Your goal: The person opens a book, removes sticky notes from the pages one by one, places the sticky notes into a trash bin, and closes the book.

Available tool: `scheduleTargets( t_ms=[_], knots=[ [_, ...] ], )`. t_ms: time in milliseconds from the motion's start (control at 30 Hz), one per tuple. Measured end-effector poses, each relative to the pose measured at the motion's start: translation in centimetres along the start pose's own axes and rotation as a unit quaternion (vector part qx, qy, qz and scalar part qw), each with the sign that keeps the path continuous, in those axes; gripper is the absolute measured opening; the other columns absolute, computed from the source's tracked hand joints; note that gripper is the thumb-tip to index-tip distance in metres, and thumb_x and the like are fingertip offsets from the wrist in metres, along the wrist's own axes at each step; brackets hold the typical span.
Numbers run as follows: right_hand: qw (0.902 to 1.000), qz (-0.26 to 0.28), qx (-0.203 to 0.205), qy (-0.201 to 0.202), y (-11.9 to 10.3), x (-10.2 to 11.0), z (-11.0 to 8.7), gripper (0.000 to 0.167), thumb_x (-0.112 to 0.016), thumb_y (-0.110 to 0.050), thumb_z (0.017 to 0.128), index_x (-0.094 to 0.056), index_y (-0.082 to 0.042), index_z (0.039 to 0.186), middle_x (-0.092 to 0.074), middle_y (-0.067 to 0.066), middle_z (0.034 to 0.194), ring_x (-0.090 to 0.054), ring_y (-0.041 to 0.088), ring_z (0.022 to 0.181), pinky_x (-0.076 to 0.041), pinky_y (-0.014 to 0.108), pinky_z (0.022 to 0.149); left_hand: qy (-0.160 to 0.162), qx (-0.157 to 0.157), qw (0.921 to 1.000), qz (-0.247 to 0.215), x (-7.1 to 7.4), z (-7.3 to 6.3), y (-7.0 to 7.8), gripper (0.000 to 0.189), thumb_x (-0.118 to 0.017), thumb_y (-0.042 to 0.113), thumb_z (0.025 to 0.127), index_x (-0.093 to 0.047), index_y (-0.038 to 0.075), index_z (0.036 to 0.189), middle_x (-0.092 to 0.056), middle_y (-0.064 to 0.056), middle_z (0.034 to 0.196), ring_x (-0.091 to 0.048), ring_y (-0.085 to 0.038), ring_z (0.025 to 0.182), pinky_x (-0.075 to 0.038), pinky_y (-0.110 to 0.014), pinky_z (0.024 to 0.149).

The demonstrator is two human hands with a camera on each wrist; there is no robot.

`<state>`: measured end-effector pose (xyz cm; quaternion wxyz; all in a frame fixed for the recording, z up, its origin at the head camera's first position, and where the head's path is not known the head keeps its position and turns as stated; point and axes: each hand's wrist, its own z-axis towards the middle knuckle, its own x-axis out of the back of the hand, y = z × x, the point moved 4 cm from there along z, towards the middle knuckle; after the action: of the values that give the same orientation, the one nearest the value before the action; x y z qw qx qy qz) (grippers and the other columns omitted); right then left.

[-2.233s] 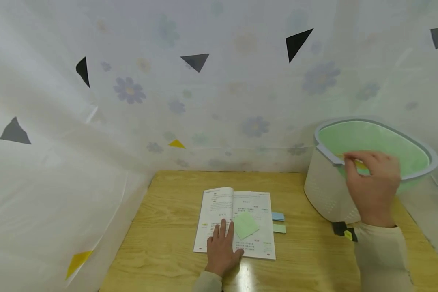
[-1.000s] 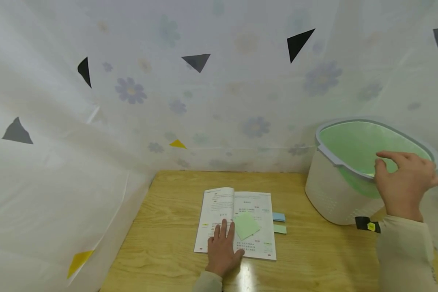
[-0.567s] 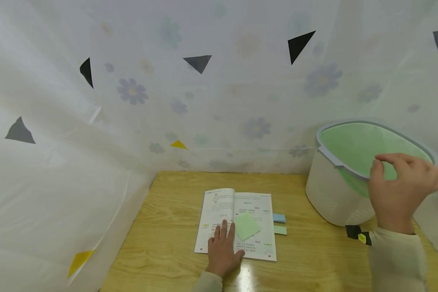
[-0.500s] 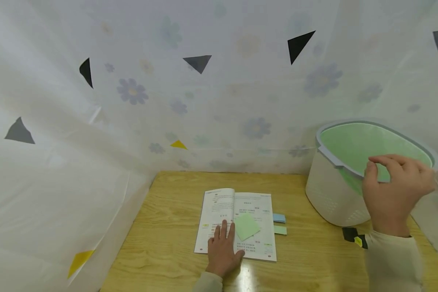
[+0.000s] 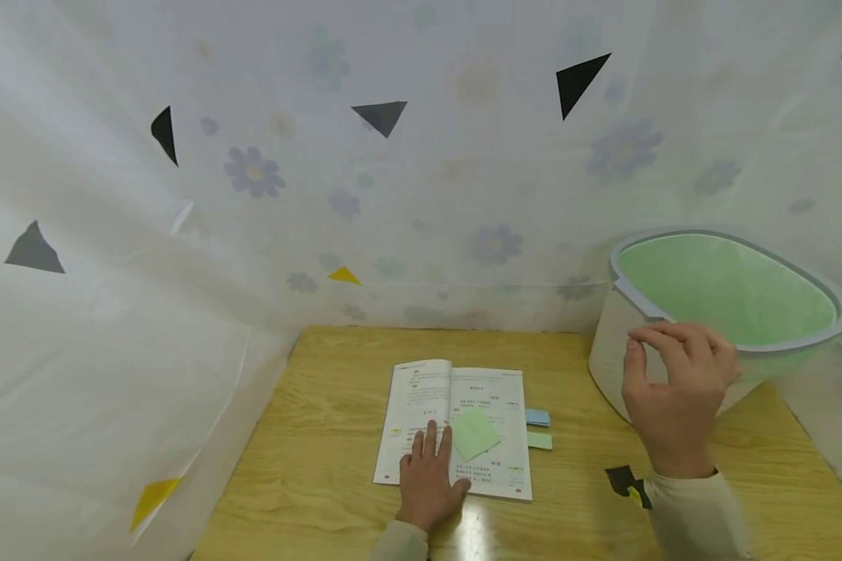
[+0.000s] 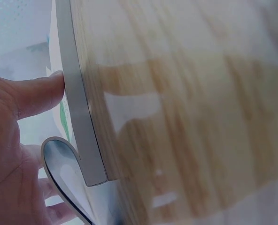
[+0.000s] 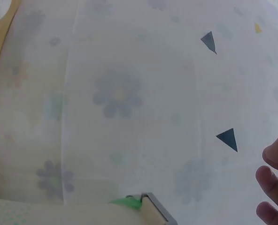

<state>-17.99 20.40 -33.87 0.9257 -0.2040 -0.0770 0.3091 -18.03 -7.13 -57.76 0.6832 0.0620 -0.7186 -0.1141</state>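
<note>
An open book (image 5: 414,389) lies on the wooden table with a pale green sticky note (image 5: 475,434) on its right page. My left hand (image 5: 431,479) rests flat on the lower pages, fingers spread. In the left wrist view its thumb (image 6: 40,93) meets the book's edge (image 6: 75,103), where a page curls up. My right hand (image 5: 681,389) hovers in front of the basket (image 5: 620,351), thumb and index tips close together with nothing visible between them. In the right wrist view its fingers (image 7: 273,183) are loosely bent and separate.
The tall basket has a grey rim (image 5: 807,340) and green inside; it stands at the table's back right. Blue (image 5: 537,418) and green paper tabs (image 5: 539,441) stick out from the book's right side. White flowered sheeting (image 5: 421,218) hangs behind and on both sides.
My right hand held something small and yellow over the basket, let it go there, and has since moved left and towards me. The left hand and the book have not moved.
</note>
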Motion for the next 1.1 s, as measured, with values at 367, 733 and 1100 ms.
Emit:
scheduleTargets(
  t_ms=[367, 733, 1100],
  knots=[
    [0.9866, 0.004, 0.064, -0.15, 1.0, -4.5, -6.8, 0.006, -0.069, -0.002, 0.079, -0.074, 0.001, 0.081, -0.068, 0.019, 0.085, -0.054, 0.043, 0.089, -0.031, 0.059, 0.079, -0.001, -0.005, 1.0, -0.006, 0.5, -0.2, 0.4, 0.087, -0.072, 0.051, 0.082, -0.036, 0.018, 0.154, -0.03, -0.01, 0.163, -0.035, -0.036, 0.146, -0.041, -0.057, 0.105],
    [0.9604, -0.038, 0.03, -0.275, 2.0, -7.1, -12.0, 0.006, -0.075, -0.003, 0.077, -0.073, -0.006, 0.081, -0.07, 0.014, 0.09, -0.056, 0.039, 0.094, -0.035, 0.061, 0.081, 0.0, -0.005, 1.0, -0.004, 0.5, -0.5, 0.8, 0.088, -0.072, 0.053, 0.081, -0.036, 0.019, 0.154, -0.03, -0.01, 0.163, -0.035, -0.036, 0.146, -0.042, -0.056, 0.104],
    [0.9034, -0.094, -0.058, -0.414, 2.6, -9.3, -17.5, 0.005, -0.077, -0.012, 0.082, -0.075, -0.015, 0.086, -0.07, 0.007, 0.099, -0.056, 0.033, 0.108, -0.037, 0.06, 0.091, -0.001, -0.005, 1.0, -0.007, 0.2, -0.5, 0.8, 0.088, -0.073, 0.053, 0.081, -0.036, 0.02, 0.154, -0.03, -0.01, 0.164, -0.034, -0.036, 0.147, -0.041, -0.056, 0.104]
  ],
)
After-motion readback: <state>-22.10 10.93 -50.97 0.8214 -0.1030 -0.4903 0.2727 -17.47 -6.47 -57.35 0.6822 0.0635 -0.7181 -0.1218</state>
